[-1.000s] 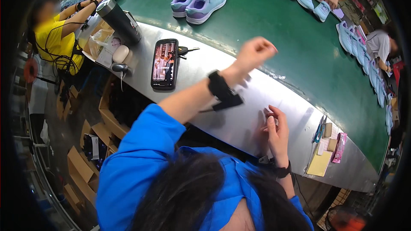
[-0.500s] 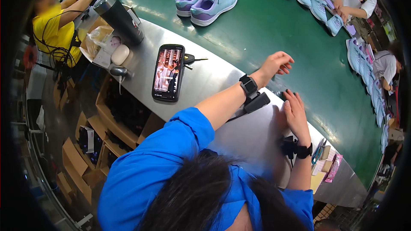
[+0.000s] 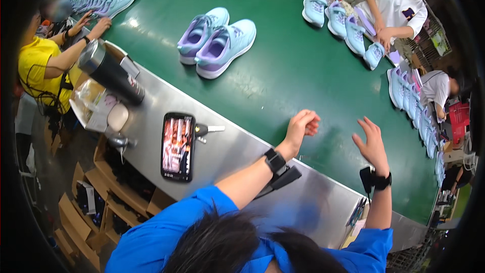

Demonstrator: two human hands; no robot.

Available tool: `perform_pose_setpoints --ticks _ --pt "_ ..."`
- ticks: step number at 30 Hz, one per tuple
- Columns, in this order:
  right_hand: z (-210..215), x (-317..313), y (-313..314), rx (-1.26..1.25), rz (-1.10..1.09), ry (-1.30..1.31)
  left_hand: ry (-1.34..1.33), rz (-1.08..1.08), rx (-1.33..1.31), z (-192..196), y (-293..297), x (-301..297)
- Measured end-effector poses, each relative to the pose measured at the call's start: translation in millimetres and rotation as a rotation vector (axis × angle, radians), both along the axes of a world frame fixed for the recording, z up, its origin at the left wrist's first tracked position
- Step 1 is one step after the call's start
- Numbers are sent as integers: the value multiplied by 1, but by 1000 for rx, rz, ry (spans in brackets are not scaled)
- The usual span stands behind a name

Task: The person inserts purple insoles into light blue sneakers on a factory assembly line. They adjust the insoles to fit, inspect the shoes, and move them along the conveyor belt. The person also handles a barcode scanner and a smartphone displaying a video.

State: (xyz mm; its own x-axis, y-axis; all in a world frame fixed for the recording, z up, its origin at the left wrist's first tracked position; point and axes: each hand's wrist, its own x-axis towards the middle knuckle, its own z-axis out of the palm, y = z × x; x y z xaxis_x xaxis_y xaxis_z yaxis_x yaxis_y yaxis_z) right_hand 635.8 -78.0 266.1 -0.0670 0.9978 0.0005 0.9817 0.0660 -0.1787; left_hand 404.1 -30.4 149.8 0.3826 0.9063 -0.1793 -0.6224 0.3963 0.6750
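I see left hand [image 3: 302, 124] fingers curled empty, right hand [image 3: 372, 144] fingers spread, both over green belt surface [image 3: 283, 71]; pale blue-purple sneaker pair [image 3: 217, 42] far ahead, untouched.

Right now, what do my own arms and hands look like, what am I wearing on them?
Both arms come out of bright blue short sleeves, forearms bare. The left hand has a black square-faced band on its wrist with a black flat piece hanging beside it. The right hand has a similar black wristband with a small black block on it. No gloves.
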Motion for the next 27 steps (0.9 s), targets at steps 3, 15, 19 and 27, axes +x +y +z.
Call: perform_pose_setpoints --ticks 3,15,19,27 --pt "12 -23 100 -195 -161 809 67 80 122 3 -1 1" --pt "-97 -34 444 245 -496 1811 303 -43 434 14 -17 7" --pt "-96 -41 486 377 -753 1625 302 -133 386 16 -25 11" --pt "-97 7 362 65 -605 1565 272 -202 381 25 -16 13"
